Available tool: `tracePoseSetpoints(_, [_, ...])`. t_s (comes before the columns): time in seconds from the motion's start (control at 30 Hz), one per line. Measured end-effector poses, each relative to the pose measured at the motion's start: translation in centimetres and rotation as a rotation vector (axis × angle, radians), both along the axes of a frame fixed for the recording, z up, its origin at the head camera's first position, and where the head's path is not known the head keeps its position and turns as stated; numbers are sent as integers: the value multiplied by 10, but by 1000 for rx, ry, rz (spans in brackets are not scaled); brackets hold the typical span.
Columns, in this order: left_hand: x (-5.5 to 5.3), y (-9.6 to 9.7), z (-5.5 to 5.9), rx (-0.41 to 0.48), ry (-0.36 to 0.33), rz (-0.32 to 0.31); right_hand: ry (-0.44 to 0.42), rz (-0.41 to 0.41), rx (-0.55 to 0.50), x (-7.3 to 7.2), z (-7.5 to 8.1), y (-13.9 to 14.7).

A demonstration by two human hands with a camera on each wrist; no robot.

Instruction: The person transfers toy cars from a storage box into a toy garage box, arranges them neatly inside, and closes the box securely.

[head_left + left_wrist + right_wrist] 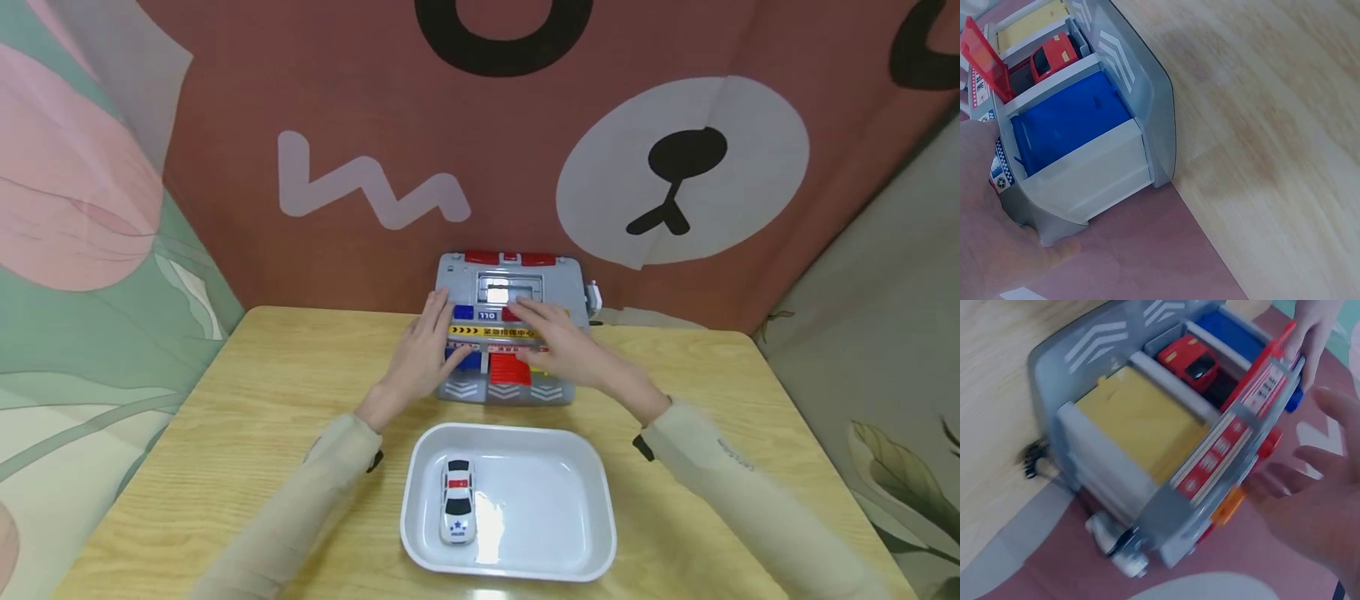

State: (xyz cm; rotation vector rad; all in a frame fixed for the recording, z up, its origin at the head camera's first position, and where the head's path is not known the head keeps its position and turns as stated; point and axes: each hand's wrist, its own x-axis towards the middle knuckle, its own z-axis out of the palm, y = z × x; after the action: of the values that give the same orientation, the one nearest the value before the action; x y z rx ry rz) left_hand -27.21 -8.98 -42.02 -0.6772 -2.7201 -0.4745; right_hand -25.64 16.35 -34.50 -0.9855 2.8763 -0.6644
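Note:
A grey toy police garage [468,392] stands at the table's back, with blue, red and yellow doors on its front. My left hand [420,350] holds its left side, thumb on the front and fingers along the side. Both wrist views show the red door [988,59] swung up and a red toy car [1190,361] in the middle bay behind it. The blue door [1072,119] and yellow door [1141,419] are down. My right hand [562,342] reaches over the garage's right front, fingers extended and apart, with nothing held in them.
A white tray [540,433] sits in front of the garage, with a white toy police car [458,500] lying in its left part. A small white handset [593,300] hangs at the garage's right side. A printed cloth [360,267] rises behind the wooden table [315,375].

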Motion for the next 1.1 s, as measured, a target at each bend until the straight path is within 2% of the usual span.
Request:
tracePoseSetpoints(0.13, [0,1,-1,8,-5,-2,65,7,136,0,-5,-16])
tracePoseSetpoints(0.3, [-1,-1,-1,4,9,-5,123,-34,231,-2,-4,-32])
tracePoseSetpoints(0.5, [-3,-2,0,4,41,-4,141,-61,289,-10,-2,-42])
tracePoseSetpoints(0.67, [1,-1,-3,7,37,-9,158,-68,284,-16,-11,-44])
tracePoseSetpoints(0.8, [1,0,-5,11,37,4,303,-65,313,-22,-27,-43])
tracePoseSetpoints(0.97, [-1,1,-4,11,41,2,501,-109,354,-29,-45,-41])
tracePoseSetpoints(1.1, [-1,0,-4,8,34,2,565,-136,415,-30,-50,-45])
